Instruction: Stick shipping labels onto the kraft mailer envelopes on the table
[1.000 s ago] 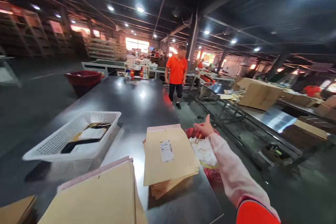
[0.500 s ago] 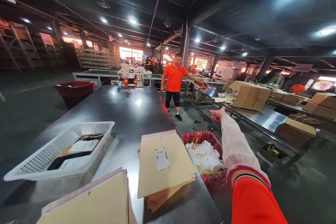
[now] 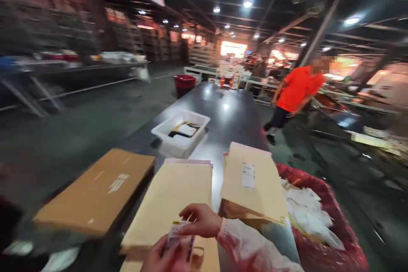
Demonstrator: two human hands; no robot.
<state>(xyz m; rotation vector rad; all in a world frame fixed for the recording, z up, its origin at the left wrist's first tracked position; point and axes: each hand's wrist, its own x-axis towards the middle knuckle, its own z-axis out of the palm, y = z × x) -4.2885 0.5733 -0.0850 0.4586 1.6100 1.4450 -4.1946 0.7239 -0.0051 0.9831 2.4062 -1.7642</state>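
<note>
My left hand [image 3: 157,257], low in the frame and partly cut off by its bottom edge, is closed on a printed white shipping label [image 3: 178,238] with small dark print. My right hand [image 3: 202,221], in a white sleeve cover, reaches in from the right, its thumb and fingers closed at the label's top edge. Motion blurs the fingertips a little. Beneath both hands lies a stack of cream padded envelopes [image 3: 178,182]. To its right is a second envelope stack [image 3: 264,178], whose top piece bears a white label.
A flat cardboard box [image 3: 98,191] lies at the left. Farther along the metal table [image 3: 223,114] stands a white basket [image 3: 200,134] with packets inside. A red-lined bin [image 3: 344,229] with white scraps is at the right. A person in orange [image 3: 296,89] stands beyond.
My view has swung left. My right arm, stretched out toward the right before, is now drawn in over the envelopes at the label. My left hand has come into view holding the label.
</note>
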